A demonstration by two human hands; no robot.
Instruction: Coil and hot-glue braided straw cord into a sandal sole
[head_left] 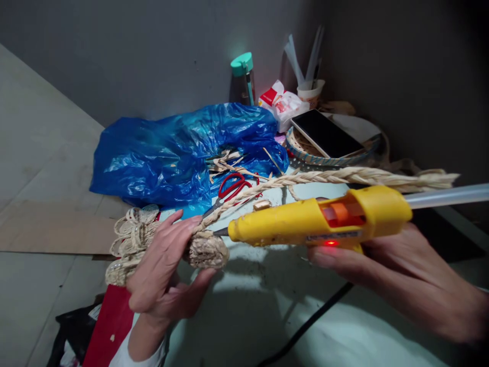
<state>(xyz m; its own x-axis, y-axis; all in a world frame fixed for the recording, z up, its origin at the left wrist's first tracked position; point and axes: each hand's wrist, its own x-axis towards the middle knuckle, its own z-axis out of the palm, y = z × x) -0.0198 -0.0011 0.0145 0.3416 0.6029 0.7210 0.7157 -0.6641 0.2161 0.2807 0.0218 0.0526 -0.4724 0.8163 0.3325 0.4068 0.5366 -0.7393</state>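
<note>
In my right hand (382, 265) is a yellow hot glue gun (278, 221) with a lit red light and a clear glue stick out of its back. Its dark nozzle points left and meets the edge of a small coiled piece of braided straw (208, 251). My left hand (168, 270) grips that coil between thumb and fingers. From the coil a long straw braid (324, 177) runs up and right behind the glue gun, ending in a loose tuft. Red-handled scissors (233, 188) lie behind the braid, partly covered by it.
A blue plastic bag (160, 158) with loose straw lies at the back. Behind stand a bottle (242, 76), a tissue pack (282, 104) and a cup of glue sticks (311, 90). A phone (326, 133) rests on a basket. Woven straw pieces (133, 234) sit left; a black cord (309, 321) crosses the table.
</note>
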